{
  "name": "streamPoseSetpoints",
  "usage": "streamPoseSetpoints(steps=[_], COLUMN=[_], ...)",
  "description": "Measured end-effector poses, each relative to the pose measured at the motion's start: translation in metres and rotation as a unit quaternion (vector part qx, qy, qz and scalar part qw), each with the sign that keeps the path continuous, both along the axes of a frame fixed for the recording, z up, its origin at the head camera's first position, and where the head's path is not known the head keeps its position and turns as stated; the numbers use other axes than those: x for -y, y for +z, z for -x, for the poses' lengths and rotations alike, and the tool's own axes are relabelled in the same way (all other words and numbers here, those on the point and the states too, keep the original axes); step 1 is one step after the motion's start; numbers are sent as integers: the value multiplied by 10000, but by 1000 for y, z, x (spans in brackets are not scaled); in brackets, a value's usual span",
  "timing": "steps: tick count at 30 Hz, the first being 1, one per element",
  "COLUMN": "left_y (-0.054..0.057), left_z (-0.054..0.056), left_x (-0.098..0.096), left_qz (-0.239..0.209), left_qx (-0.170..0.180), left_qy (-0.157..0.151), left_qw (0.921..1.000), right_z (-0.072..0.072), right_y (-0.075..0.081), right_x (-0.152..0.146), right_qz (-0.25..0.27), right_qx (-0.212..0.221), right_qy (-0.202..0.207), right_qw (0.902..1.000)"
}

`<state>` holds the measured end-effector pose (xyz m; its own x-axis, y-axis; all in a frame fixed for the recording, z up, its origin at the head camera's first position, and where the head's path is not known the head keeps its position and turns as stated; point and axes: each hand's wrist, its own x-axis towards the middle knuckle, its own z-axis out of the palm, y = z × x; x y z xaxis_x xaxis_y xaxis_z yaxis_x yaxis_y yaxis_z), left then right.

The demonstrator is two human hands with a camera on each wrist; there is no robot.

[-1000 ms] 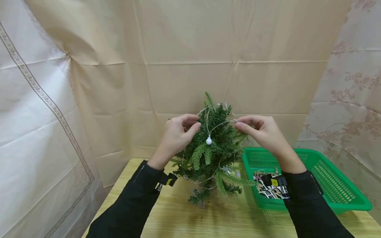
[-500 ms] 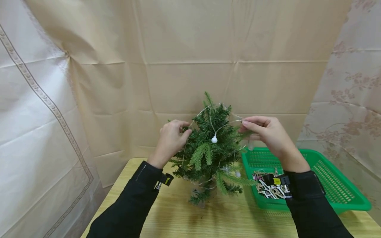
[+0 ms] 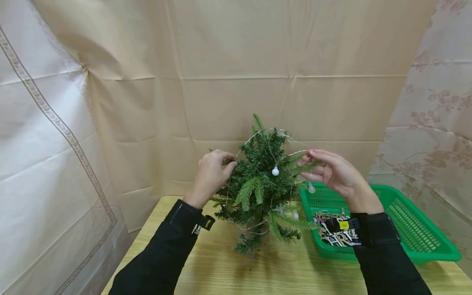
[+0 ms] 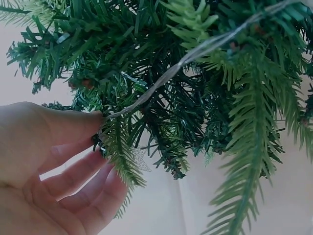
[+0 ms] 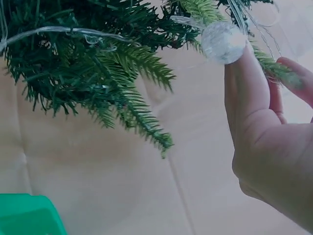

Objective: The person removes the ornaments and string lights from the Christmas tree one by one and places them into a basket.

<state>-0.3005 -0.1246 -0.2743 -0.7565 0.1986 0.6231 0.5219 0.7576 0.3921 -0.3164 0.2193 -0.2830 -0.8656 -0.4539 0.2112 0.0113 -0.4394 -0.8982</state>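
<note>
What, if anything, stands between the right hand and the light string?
Nothing visible: in the head view the light string runs up to the right hand. A green sprig overlaps its fingers, without separating them.

soft light, diffuse shadows on the table, pale sheen on left cloth, hazy wrist views
</note>
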Motion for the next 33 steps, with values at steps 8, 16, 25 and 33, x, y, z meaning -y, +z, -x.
streamPoseSetpoints(steps=[8, 16, 25, 33], left_y=[-1, 0, 1, 2], left_z=[0, 0, -1, -2], left_x=[0, 1, 0, -1], left_qz=[7, -5, -67, -19], left_qx=[114, 4, -132, -194], left_qy=[5, -30, -68, -70], left_qw=[9999, 10000, 9999, 9998], right_z=[2, -3, -11, -26], right_y=[-13, -9, 3, 17], right_x=[-10, -10, -8, -5], right_qz=[599, 471, -64, -842], right_qx=[464, 57, -390, -838], right_qy=[158, -184, -601, -1298], right_qw=[9970, 9987, 9974, 9844])
